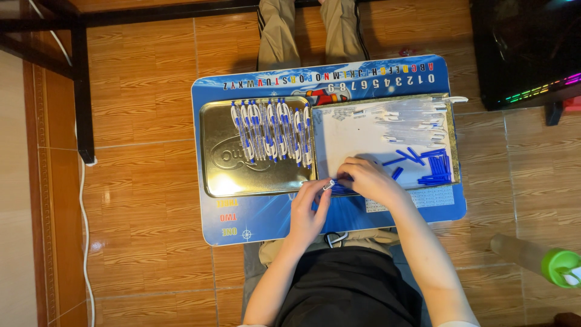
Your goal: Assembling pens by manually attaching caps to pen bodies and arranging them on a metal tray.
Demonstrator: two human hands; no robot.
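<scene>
My left hand (308, 209) pinches a small clear pen part with a silver tip at the front edge of the white tray (363, 136). My right hand (366, 178) rests beside it with its fingers curled on a blue pen piece; the two hands touch. Loose blue pen parts (433, 166) lie at the tray's right side, and clear pen barrels (411, 118) lie along its back. A gold metal tin lid (221, 160) to the left holds a row of several finished blue and white pens (272, 130).
Both trays sit on a small blue lap table (242, 224) printed with letters and numbers, on a wood-pattern floor. Another person's legs (305, 30) stand beyond the table. A green-capped bottle (560, 266) lies at the right. A dark cabinet (526, 48) stands at the back right.
</scene>
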